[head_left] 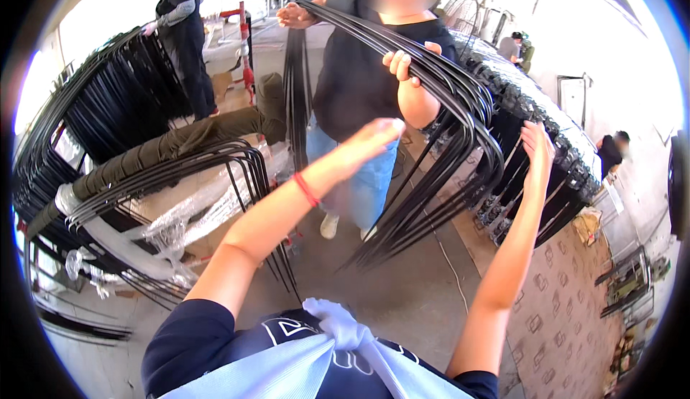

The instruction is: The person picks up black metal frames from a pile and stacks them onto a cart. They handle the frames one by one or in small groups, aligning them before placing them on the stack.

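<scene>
Handover step, judging by pose: both hands reach up, left hand (370, 140) flat and open, right hand (537, 147) open beside the black bent rods (460, 112) held upper-centre by a co-worker (359, 76); next needs closing on them.

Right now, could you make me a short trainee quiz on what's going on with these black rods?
1. True or false: the co-worker facing the wearer holds the rod bundle with both hands raised.
2. Which of the wearer's hands is nearest the right-hand rack? A) left hand B) right hand C) neither
3. Fill in: the left wrist wears a ____ band.

Key: 1 true; 2 B; 3 red.
</scene>
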`<action>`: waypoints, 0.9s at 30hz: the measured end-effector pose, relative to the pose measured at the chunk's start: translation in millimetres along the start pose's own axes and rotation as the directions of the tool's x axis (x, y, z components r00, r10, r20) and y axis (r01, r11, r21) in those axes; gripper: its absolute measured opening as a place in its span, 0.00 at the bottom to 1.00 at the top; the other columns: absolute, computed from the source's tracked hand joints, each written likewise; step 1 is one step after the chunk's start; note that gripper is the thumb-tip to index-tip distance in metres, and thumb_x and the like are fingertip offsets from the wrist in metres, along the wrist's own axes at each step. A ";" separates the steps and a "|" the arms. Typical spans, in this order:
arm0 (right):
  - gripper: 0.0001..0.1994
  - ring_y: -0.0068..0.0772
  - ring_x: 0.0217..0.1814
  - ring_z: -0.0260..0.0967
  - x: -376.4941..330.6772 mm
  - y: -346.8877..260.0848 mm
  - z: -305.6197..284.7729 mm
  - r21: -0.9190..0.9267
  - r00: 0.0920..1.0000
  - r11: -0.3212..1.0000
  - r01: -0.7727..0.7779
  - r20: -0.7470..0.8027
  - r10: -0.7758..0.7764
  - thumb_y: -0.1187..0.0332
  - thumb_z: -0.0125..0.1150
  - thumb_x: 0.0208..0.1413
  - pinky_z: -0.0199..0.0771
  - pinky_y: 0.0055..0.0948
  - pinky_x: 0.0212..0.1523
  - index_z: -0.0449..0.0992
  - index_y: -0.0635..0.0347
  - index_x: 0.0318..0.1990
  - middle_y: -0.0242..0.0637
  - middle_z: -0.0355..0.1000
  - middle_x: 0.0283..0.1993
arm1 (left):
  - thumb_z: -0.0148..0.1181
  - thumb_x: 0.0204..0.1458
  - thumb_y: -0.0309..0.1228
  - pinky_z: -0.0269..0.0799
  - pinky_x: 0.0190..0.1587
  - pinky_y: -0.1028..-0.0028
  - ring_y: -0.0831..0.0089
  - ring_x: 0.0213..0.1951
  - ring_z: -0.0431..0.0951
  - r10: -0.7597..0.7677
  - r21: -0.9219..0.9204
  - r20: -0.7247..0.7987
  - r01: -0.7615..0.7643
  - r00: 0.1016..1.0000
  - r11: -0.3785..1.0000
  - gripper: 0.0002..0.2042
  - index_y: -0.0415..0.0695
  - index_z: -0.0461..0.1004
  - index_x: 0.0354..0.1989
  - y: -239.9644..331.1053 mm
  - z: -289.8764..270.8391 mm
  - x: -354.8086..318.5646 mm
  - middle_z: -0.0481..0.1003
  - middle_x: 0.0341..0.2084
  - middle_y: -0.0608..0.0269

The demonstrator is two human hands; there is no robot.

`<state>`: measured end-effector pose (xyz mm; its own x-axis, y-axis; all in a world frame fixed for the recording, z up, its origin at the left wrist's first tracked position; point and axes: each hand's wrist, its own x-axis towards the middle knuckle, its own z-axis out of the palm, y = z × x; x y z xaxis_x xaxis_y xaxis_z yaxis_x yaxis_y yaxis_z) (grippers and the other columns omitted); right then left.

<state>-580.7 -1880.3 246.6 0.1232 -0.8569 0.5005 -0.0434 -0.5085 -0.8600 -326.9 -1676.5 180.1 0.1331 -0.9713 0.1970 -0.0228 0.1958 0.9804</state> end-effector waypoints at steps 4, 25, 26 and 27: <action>0.41 0.28 0.46 0.67 37.5 10.4 35.3 -0.131 0.570 0.938 -0.322 0.764 0.302 0.34 0.29 0.53 0.62 0.27 0.51 0.71 0.70 0.46 0.39 0.71 0.45 | 0.37 0.52 0.60 0.44 0.62 0.64 0.67 0.61 0.51 0.179 -0.148 0.106 -0.162 0.978 0.976 0.38 0.40 0.50 0.61 2.3 64.9 0.9 0.57 0.57 0.58; 0.32 0.46 0.63 0.50 -417.4 -178.6 137.1 0.322 0.377 -0.202 -0.925 0.708 -0.597 0.46 0.49 0.51 0.57 0.47 0.59 0.50 0.48 0.60 0.48 0.48 0.62 | 0.24 0.51 0.63 0.56 0.58 0.61 0.52 0.53 0.66 0.227 -0.122 -0.783 -0.501 0.579 0.857 0.43 0.30 0.57 0.56 47.2 94.2 -442.0 0.65 0.49 0.38; 0.32 0.46 0.63 0.50 -437.4 -184.8 140.8 0.292 0.370 -0.227 -0.929 0.712 -0.598 0.46 0.50 0.50 0.57 0.47 0.59 0.50 0.48 0.60 0.47 0.49 0.61 | 0.30 0.55 0.58 0.66 0.51 0.68 0.61 0.43 0.74 0.169 -0.055 -0.909 -0.511 0.381 0.858 0.37 0.29 0.66 0.46 60.6 108.4 -456.1 0.73 0.40 0.46; 0.32 0.46 0.63 0.50 -450.0 -192.1 142.7 0.281 0.377 -0.252 -0.926 0.708 -0.597 0.46 0.50 0.50 0.57 0.47 0.59 0.50 0.48 0.60 0.47 0.49 0.61 | 0.31 0.55 0.57 0.66 0.51 0.70 0.63 0.44 0.73 0.304 -0.023 -0.842 -0.592 0.446 0.805 0.35 0.30 0.67 0.45 72.7 106.3 -480.1 0.72 0.41 0.46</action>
<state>-486.3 -1385.0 172.3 0.7744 0.0398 0.6314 0.1754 0.9454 -0.2747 -497.8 -1210.3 157.2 0.8865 -0.2597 0.3829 -0.0749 0.7361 0.6727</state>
